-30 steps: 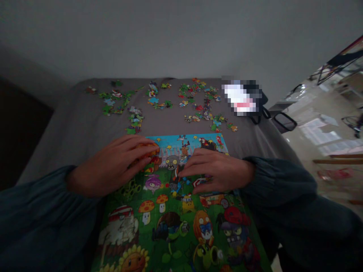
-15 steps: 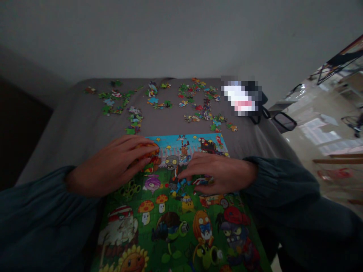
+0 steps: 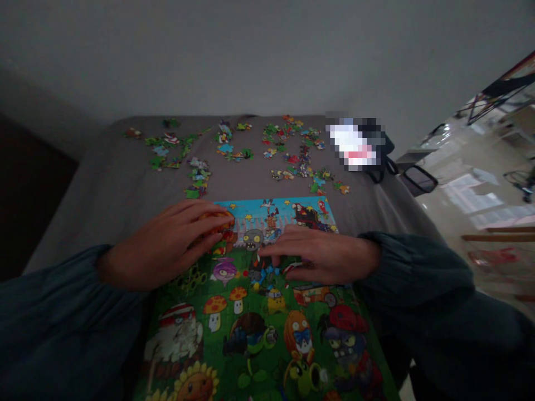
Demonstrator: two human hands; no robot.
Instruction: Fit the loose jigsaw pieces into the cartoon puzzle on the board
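Note:
A colourful cartoon jigsaw puzzle (image 3: 251, 301) lies in front of me, with green ground, mushrooms, a sunflower and a light blue strip along its far edge. My left hand (image 3: 163, 242) rests over its upper left part, fingers stretched out and holding nothing I can see. On the right half, my right hand (image 3: 317, 253) reaches inward. Its index finger touches the picture beside the grey zombie figure (image 3: 252, 240), and the thumb sits apart, lower down. The palm hides some of the picture beneath it.
Several loose puzzle pieces (image 3: 198, 175) are scattered across the grey cloth (image 3: 246, 178) beyond the puzzle, with another group of pieces (image 3: 284, 133) farther right. A blurred-out bright object (image 3: 353, 145) lies at the back right, by black straps (image 3: 378, 175). A grey wall (image 3: 251, 55) stands behind.
My right index finger has shifted slightly left and straightened against the puzzle. My left hand stays where it was.

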